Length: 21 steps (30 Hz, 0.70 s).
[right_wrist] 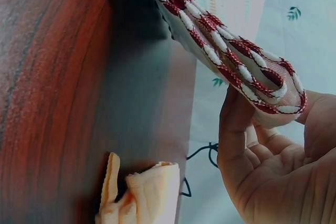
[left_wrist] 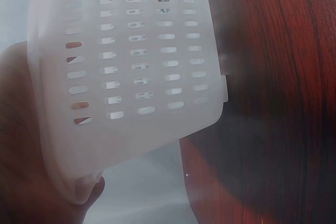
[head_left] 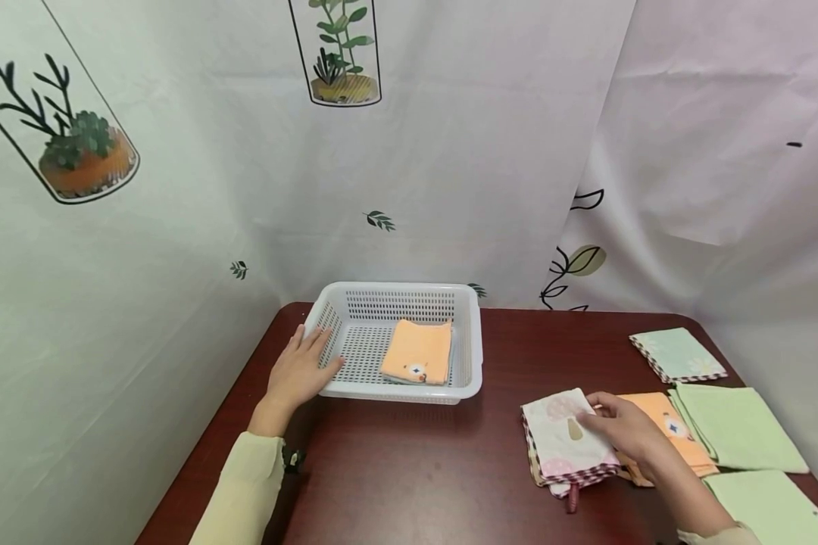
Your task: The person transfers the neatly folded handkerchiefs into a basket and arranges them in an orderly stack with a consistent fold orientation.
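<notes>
My left hand (head_left: 301, 371) rests over the left rim of a white plastic basket (head_left: 473, 341), its fingers fairly straight and thumb spread toward the inside. In the left wrist view, the slotted basket wall (left_wrist: 126, 135) fills much of the picture. A folded orange towel (head_left: 419, 348) with a bear face lies inside the basket. My right hand (head_left: 623, 431) pinches the edge of a folded white towel (head_left: 562, 435) with pink prints, between thumb and fingers. Its red-and-white stitched edge (right_wrist: 247, 80) shows in the right wrist view, raised off the table.
Right of the white towel lies another orange bear towel (head_left: 675, 428), partly behind my right hand. Two plain green towels (head_left: 743, 428) and a pale green flowered towel (head_left: 678, 354) lie along the right edge of the dark red table (head_left: 395, 469). A printed curtain (head_left: 450, 189) hangs behind.
</notes>
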Each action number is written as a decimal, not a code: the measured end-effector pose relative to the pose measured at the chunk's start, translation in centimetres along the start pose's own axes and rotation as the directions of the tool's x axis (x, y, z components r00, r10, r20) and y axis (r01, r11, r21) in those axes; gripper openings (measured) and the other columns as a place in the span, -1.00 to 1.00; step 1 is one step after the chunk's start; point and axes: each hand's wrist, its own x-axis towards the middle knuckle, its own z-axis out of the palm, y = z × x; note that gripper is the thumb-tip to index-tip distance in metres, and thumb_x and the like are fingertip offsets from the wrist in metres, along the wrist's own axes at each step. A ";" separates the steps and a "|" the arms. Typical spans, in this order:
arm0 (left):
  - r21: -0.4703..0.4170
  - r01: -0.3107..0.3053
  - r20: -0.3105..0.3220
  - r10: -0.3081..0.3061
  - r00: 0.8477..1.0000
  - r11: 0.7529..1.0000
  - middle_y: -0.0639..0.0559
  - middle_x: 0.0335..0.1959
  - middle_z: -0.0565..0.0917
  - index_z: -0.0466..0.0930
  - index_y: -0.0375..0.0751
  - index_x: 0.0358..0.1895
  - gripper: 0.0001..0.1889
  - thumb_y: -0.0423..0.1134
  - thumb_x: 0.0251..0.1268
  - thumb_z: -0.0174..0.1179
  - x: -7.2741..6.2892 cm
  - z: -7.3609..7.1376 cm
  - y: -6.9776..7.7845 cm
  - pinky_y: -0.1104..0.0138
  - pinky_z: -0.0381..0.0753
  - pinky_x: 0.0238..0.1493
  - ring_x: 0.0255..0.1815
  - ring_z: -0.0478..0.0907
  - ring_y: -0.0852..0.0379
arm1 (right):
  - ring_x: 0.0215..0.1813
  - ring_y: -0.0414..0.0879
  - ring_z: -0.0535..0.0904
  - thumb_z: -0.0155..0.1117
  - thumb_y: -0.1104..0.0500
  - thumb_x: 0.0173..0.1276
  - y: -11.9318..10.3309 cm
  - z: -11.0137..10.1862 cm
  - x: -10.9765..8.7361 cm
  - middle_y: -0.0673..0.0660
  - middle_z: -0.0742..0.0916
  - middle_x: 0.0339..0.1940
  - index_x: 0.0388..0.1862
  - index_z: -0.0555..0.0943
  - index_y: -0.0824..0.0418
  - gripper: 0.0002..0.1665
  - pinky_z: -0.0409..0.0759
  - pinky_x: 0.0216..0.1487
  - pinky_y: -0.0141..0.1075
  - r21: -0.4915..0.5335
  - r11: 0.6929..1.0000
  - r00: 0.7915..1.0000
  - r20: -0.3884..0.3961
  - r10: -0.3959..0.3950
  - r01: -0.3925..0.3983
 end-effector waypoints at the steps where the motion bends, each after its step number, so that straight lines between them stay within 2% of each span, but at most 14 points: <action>1: 0.000 0.000 -0.001 0.000 1.000 1.000 -0.29 0.55 0.25 0.22 -0.26 0.56 -0.19 0.18 0.41 0.08 0.0 0.0 0.0 -0.13 -0.03 0.58 0.65 -0.16 -0.31 | -0.31 -0.05 0.41 0.31 0.02 0.45 -0.1 0.0 0.0 0.07 0.57 -0.37 0.09 0.54 0.35 -0.54 0.38 -0.29 -0.22 0.003 1.000 1.000 -0.001 -0.001 0.001; 8: 0.002 0.002 -0.003 -0.002 1.000 1.000 -0.29 0.56 0.25 0.22 -0.25 0.56 -0.19 0.18 0.40 0.07 0.0 0.0 0.0 -0.13 -0.03 0.58 0.65 -0.16 -0.31 | -0.36 -0.06 0.41 0.31 0.06 0.46 -0.6 -0.2 -0.4 0.06 0.55 -0.41 0.12 0.52 0.36 -0.55 0.40 -0.36 -0.25 0.035 0.999 1.000 -0.009 -0.003 0.003; 18: 0.007 -0.001 -0.003 0.001 1.000 1.000 -0.30 0.55 0.26 0.22 -0.26 0.56 -0.19 0.18 0.40 0.07 0.0 0.0 0.1 -0.12 -0.02 0.58 0.65 -0.15 -0.31 | -0.31 -0.04 0.39 0.30 0.04 0.46 -1.1 -0.5 -0.7 0.09 0.55 -0.37 0.15 0.50 0.36 -0.52 0.41 -0.35 -0.24 0.029 0.999 0.999 -0.022 -0.025 0.026; 21: 0.008 -0.001 -0.004 0.001 1.000 1.000 -0.29 0.55 0.27 0.22 -0.26 0.56 -0.19 0.18 0.40 0.07 0.0 0.0 0.1 -0.13 -0.02 0.58 0.65 -0.15 -0.31 | -0.24 -0.02 0.42 0.30 0.01 0.46 -1.2 -0.6 -0.7 0.13 0.59 -0.28 0.17 0.51 0.35 -0.49 0.43 -0.31 -0.23 0.019 0.999 0.999 -0.028 -0.026 0.026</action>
